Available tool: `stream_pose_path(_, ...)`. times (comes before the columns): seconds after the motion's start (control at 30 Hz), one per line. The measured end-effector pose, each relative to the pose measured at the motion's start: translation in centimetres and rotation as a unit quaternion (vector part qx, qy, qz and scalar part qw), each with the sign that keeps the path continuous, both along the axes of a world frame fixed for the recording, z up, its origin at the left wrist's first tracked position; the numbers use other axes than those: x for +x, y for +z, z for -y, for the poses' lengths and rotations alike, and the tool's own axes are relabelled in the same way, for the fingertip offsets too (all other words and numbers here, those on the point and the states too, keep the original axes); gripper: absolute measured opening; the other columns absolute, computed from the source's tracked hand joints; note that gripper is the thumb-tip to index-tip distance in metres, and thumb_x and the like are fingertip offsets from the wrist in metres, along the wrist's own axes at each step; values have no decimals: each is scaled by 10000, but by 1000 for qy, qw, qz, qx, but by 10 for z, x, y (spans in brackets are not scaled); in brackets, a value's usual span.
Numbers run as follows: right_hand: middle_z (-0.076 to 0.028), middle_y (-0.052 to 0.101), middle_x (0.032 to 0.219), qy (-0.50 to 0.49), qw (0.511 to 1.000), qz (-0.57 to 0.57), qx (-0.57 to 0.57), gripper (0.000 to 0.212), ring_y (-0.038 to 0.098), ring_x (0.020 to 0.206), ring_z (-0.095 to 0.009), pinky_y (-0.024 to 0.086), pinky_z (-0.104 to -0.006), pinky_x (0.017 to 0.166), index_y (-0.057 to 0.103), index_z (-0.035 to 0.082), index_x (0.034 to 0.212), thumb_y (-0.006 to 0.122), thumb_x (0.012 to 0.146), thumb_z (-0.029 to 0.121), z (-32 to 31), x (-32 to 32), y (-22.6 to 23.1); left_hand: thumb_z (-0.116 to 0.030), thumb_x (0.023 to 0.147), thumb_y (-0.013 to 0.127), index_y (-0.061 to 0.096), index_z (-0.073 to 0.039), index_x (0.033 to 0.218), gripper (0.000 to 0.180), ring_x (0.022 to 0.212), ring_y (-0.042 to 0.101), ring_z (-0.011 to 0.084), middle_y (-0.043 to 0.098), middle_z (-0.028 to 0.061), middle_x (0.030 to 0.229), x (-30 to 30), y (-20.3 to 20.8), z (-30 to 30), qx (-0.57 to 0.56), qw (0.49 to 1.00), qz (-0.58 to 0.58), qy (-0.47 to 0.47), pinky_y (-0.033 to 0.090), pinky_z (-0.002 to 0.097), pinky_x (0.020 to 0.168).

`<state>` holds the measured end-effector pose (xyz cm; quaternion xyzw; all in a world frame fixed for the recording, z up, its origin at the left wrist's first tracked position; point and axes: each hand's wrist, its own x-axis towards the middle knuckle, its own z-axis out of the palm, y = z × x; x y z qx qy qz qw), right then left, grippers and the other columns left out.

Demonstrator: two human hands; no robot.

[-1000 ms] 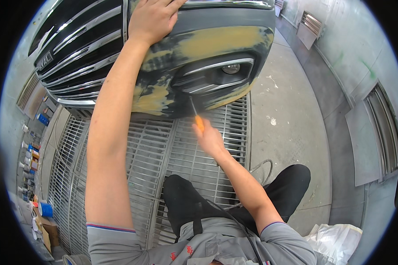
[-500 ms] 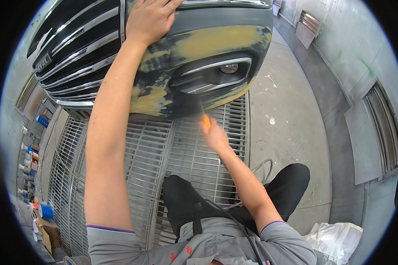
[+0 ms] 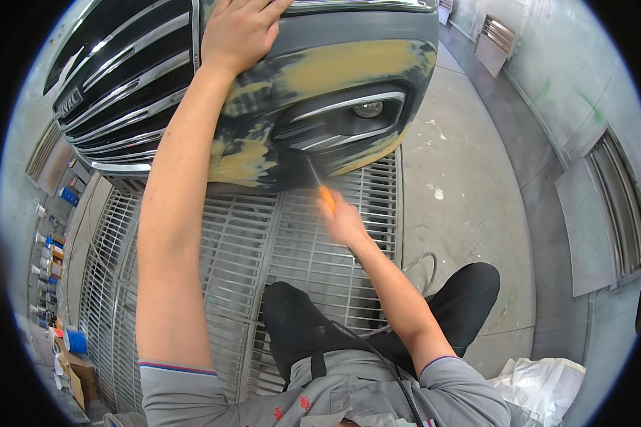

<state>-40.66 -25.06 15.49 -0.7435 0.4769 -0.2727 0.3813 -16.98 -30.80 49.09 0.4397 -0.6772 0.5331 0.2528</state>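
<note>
Upper left: grille [image 3: 128, 78], black with bright slats. Right of it, top of frame: left hand [image 3: 241, 35] laid palm-down, fingers extended and slightly spread; nothing clasped, bumper [image 3: 356, 65] touched. Bumper fills upper centre, dark grey with tan patches.

Centre of frame: orange-handled tool [image 3: 326, 198] held below the bumper's lamp recess. Thin shaft pointed at the bumper's lower part; long axis run steeply from lower right (handle) to upper left (tip). Tip contact can't be confirmed, shaft end blurred against dark surface.

Just right of centre: right hand [image 3: 343, 217] closed around the handle, fingers wrapped, no gap seen. Further right and above: round lamp [image 3: 368, 110] seated in the recess. Slatted floor grating [image 3: 313, 245] seen under the right hand.
</note>
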Motion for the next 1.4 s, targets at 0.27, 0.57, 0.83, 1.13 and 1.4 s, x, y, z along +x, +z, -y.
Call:
stream_pose_path(0.27, -286, 742, 1103, 59, 998, 32, 7, 601, 703, 1060, -498, 544, -536, 899, 549, 89, 1483, 573, 1071, 526, -7, 4, 28, -174, 882, 693, 717, -150, 1346, 465, 1481, 501, 303, 593, 77, 1562, 3, -1, -3, 9, 1000, 3, 11, 363, 510, 1228)
stream_pose_path(0.57, -265, 747, 942, 38, 996, 56, -67, 593, 712, 932, -511, 548, -568, 808, 561, 77, 1398, 540, 1081, 578, -6, 16, 21, -176, 880, 699, 718, -150, 1342, 463, 1482, 501, 305, 591, 77, 1564, 0, 1, 0, 1, 1000, 7, 6, 363, 509, 1226)
stream_pose_path(0.83, -290, 751, 998, 62, 996, 51, -27, 591, 707, 991, -521, 544, -576, 856, 549, 67, 1397, 529, 1084, 568, -17, 31, 47, -176, 882, 698, 715, -148, 1344, 464, 1479, 502, 310, 592, 83, 1562, -1, 2, -1, 10, 1000, -1, 2, 364, 508, 1223)
stream_pose_path(1.13, -293, 752, 1060, -63, 998, -19, 6, 649, 710, 1022, -519, 549, -593, 868, 550, 53, 1416, 528, 1072, 603, -2, 11, -3, -178, 884, 693, 714, -149, 1347, 465, 1483, 497, 308, 594, 83, 1560, 1, -1, 1, 5, 1000, 3, 1, 360, 511, 1229)
stream_pose_path(1.4, -303, 747, 1131, -112, 992, -30, 47, 655, 696, 1104, -510, 534, -568, 942, 536, 72, 1486, 532, 1069, 577, 17, -8, -10, -175, 878, 694, 712, -161, 1341, 463, 1474, 507, 311, 594, 78, 1561, 2, 1, -1, 2, 1000, 7, 8, 365, 510, 1224)
